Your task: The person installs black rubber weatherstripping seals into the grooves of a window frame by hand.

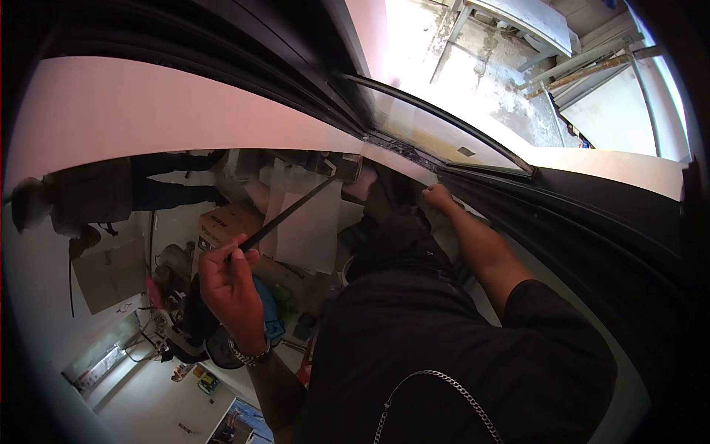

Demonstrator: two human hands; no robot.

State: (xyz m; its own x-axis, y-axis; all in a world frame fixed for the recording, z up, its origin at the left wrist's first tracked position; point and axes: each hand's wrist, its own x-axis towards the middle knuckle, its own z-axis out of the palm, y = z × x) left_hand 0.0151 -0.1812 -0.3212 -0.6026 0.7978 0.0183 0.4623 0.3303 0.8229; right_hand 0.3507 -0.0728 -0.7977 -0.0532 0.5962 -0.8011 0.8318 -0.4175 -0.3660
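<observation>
In my left hand (235, 277), which has a metal-band watch at the wrist, I grip a long thin black bar (285, 215). Its pale, bent tip points up and right, towards the window sill. My fingers and thumb are closed around the near end. My right hand (439, 197) is closed beside the dark window frame (488, 194), at the pale sill. What it holds, if anything, is hidden. Just above it is a glass window pane (436, 129) in a black frame.
Beyond the opening are a white table (529, 22) and leaning boards. Below the pink wall (185, 103) lie pale sheets (299, 229), a cardboard box (225, 226) and a blue bag (268, 307). Another person (81, 192) stands at the far left, near a carton (111, 274).
</observation>
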